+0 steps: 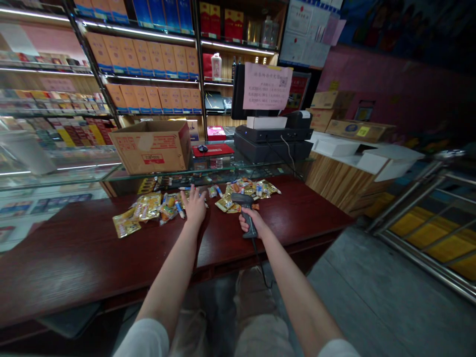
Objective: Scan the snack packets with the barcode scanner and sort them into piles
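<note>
Scanner [243, 200] in the right hand [253, 223], left hand [195, 207] spread among snack packets

Far left of the scanner, a pale container [26, 153] is smeared by blur, and its markings cannot be made out. Nearer, still to the scanner's left, a heap of gold and clear packets [148, 207] lies on the dark red desk [156, 258]; the small print is too fine to read. Behind that heap is an open cardboard box [156, 148], its inside hidden by the front wall.

The left hand, just left of the scanner, has its fingers fanned out, palm down, at the heap's right end (it covers some packets, and I cannot tell whether it presses on them). Beyond it, a mouse [203, 148] sits on a red mat [221, 150].

The right hand is wrapped around the scanner's grip, hiding part of it; a black cable [263, 270] hangs below. More packets [225, 202] lie behind and beside the scanner, partly covered by its head. Behind and to its right, a monitor [238, 96] is largely masked by a pink sheet [266, 89].
</note>
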Demonstrator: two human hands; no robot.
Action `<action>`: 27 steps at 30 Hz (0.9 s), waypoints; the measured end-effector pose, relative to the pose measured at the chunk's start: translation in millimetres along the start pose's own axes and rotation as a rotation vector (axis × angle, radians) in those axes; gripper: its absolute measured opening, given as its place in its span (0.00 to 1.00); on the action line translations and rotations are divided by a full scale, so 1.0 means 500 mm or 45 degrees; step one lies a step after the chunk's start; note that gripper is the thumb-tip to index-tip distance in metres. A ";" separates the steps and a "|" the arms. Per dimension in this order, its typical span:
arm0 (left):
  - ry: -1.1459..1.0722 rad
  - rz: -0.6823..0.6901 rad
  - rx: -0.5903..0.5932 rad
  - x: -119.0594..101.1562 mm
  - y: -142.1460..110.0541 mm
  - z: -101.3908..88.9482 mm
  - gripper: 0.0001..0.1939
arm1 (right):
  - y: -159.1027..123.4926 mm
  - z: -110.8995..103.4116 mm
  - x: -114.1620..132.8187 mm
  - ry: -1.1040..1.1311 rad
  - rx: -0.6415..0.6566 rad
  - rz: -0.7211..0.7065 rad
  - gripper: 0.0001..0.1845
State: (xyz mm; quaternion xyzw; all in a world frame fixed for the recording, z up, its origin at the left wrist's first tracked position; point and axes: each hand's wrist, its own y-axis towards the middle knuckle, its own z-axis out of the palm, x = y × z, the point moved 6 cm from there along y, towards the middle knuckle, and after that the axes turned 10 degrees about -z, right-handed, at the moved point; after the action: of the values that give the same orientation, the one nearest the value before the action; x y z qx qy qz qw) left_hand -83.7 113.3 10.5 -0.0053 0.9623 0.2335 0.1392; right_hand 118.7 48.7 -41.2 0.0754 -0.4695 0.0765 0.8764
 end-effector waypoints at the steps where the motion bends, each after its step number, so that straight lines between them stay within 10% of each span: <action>1: 0.025 0.069 0.114 -0.010 -0.003 0.019 0.22 | 0.000 0.001 0.001 0.003 0.002 -0.001 0.19; 9: 0.261 -0.130 0.445 0.006 0.017 0.053 0.29 | -0.002 0.005 0.003 0.034 -0.013 -0.011 0.20; 19: 0.516 -0.194 0.288 0.073 0.081 0.030 0.27 | 0.005 0.005 -0.002 0.012 -0.005 0.026 0.21; 23: 0.251 -0.054 0.275 0.010 0.111 0.059 0.26 | 0.008 0.008 -0.003 -0.001 0.004 0.045 0.22; 27: -0.143 -0.344 0.510 -0.003 0.151 0.120 0.27 | 0.009 0.007 -0.002 -0.004 -0.020 0.048 0.23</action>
State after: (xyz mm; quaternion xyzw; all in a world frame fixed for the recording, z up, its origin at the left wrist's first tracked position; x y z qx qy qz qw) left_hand -71.9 207.5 -6.5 -0.0933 0.9708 0.0171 0.2205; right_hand 114.5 52.3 -40.0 0.0598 -0.4727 0.0891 0.8747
